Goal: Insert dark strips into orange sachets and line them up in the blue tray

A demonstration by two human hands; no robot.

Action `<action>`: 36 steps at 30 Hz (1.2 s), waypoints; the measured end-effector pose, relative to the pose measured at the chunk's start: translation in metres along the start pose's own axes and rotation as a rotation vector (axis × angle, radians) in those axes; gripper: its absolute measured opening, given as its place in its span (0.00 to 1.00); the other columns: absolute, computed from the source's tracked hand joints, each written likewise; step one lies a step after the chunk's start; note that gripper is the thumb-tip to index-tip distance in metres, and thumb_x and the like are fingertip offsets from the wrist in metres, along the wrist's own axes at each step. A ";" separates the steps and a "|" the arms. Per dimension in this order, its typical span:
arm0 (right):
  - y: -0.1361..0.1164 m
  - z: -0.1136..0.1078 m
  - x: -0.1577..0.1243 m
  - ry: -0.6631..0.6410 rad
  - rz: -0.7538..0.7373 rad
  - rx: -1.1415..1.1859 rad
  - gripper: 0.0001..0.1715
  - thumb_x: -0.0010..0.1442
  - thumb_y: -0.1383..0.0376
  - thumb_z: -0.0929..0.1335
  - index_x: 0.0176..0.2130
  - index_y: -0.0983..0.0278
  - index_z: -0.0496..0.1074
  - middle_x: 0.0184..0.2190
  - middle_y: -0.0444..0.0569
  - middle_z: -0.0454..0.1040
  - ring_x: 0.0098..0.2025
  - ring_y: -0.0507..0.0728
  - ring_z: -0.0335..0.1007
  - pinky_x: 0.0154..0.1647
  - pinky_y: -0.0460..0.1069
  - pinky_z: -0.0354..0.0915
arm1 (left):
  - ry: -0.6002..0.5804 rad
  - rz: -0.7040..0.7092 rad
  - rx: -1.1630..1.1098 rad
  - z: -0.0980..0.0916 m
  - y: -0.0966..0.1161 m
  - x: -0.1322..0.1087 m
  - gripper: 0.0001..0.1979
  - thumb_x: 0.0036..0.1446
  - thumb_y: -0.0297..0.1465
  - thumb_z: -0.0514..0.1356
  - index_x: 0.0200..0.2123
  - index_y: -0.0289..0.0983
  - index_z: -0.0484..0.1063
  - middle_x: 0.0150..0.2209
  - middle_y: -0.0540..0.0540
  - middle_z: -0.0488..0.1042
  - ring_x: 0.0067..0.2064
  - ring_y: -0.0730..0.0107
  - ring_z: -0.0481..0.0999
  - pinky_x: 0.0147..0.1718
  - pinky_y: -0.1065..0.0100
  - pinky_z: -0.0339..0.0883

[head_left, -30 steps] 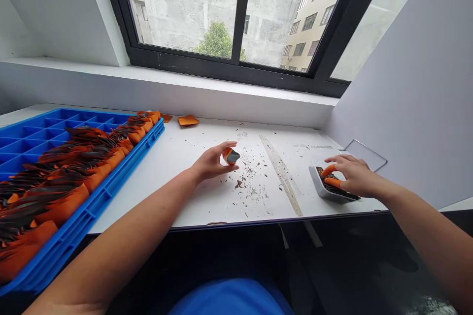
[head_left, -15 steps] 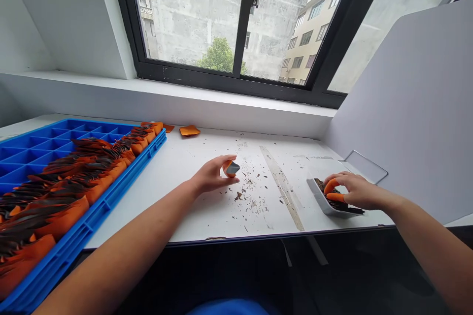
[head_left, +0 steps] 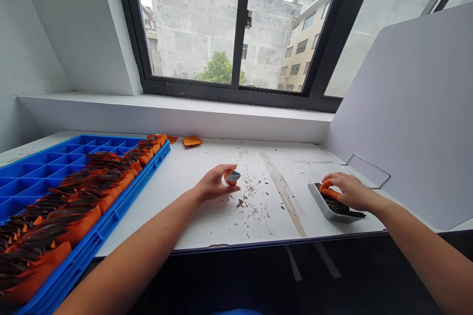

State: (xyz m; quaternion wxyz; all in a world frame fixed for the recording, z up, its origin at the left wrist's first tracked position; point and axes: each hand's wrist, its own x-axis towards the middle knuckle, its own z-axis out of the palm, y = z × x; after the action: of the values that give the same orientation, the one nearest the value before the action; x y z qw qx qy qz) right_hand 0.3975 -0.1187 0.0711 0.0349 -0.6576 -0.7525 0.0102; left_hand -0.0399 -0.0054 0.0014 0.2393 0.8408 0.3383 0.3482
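Note:
My left hand (head_left: pixel 219 182) holds a small orange piece with a grey face (head_left: pixel 232 177) between thumb and fingers, just above the white table. Orange covers sit on fingertips of my right hand (head_left: pixel 345 190). That hand reaches into a small white tray (head_left: pixel 325 210) of thin dark brown strips (head_left: pixel 336 205); its fingertips are closed at the tray's far left end, and what they pinch cannot be made out. At the left stands a blue compartment tray (head_left: pixel 121 219), its near-side rows packed with orange pieces bearing dark, feathery strips (head_left: pixel 88 202).
Dark crumbs (head_left: pixel 254 197) are scattered over the white table (head_left: pixel 207 221) beside a strip of clear tape (head_left: pixel 283 192). Flat orange pieces (head_left: pixel 192 141) lie by the window wall. A bent metal wire stand (head_left: pixel 369 163) and a pale upright panel (head_left: pixel 410 123) are at the right.
The whole view has shifted, so the table sits slightly lower. My right fingertips have drawn together over the dark strips. My left hand still holds the orange-and-grey piece.

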 end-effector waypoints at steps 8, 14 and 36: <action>0.010 0.004 0.000 0.358 -0.094 -0.158 0.18 0.58 0.61 0.61 0.37 0.61 0.78 0.48 0.56 0.78 0.53 0.69 0.71 0.54 0.65 0.65 | -0.017 -0.020 0.006 -0.001 -0.001 0.001 0.34 0.51 0.42 0.72 0.60 0.43 0.68 0.58 0.41 0.73 0.61 0.53 0.72 0.62 0.47 0.64; -0.030 -0.008 -0.006 0.775 -0.015 -0.047 0.18 0.67 0.57 0.61 0.43 0.60 0.77 0.47 0.58 0.76 0.50 0.70 0.70 0.57 0.66 0.62 | -0.032 -0.008 -0.010 0.003 0.001 0.002 0.33 0.51 0.41 0.72 0.59 0.44 0.69 0.56 0.41 0.74 0.60 0.53 0.72 0.61 0.47 0.64; -0.248 0.062 0.103 1.080 -0.162 0.752 0.08 0.67 0.62 0.64 0.38 0.59 0.72 0.40 0.52 0.75 0.45 0.63 0.70 0.50 0.62 0.67 | 0.496 0.018 0.166 0.004 0.017 0.005 0.28 0.53 0.39 0.69 0.54 0.41 0.64 0.51 0.41 0.72 0.54 0.52 0.70 0.55 0.51 0.67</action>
State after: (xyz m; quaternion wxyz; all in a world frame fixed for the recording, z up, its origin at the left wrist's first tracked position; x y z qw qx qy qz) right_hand 0.1341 -0.0485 0.0291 0.6350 -0.4546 -0.6215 -0.0618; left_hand -0.0273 -0.0133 0.0116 0.0761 0.7496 0.4066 0.5167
